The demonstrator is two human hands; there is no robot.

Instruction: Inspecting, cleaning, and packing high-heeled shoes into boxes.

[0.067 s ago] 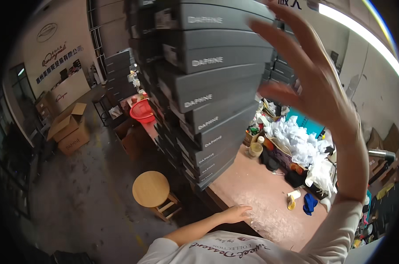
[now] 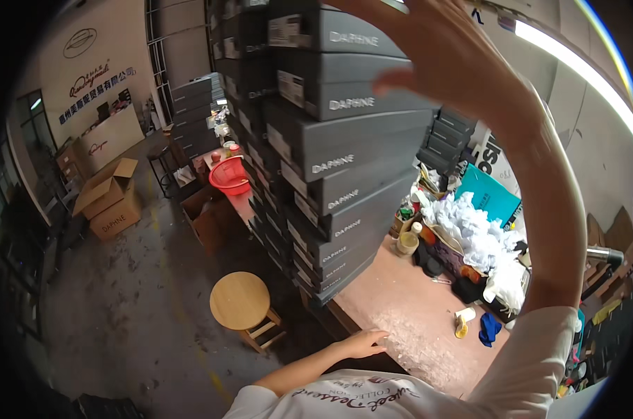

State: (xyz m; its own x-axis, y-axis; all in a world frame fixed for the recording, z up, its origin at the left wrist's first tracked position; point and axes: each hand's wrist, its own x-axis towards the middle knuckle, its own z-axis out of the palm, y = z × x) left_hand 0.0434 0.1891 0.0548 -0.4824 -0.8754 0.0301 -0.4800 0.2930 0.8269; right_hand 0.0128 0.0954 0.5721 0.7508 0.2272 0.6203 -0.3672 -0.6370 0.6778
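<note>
The right hand had swung left and lower across the top of the frame since a moment earlier, closing on the upper boxes of the tall stack. Its grip was wide open, fingers spread, holding nothing; whether the fingertips touched the cardboard could not be told, as the hand was blurred. That shift suggested the reach toward the stack's top was under way rather than finished.

The left hand lay much as before, flat and open on the near edge of the table, gripping nothing, at lower centre.

The boxes were dark grey, matte, long and rectangular, piled slightly askew so the column leaned. The table was reddish-brown with a pale, scuffed patch near the left hand. At centre right lay a heap of crumpled white paper. Lower left of the stack stood a round wooden stool on the stained concrete floor, with a red basket beyond.
</note>
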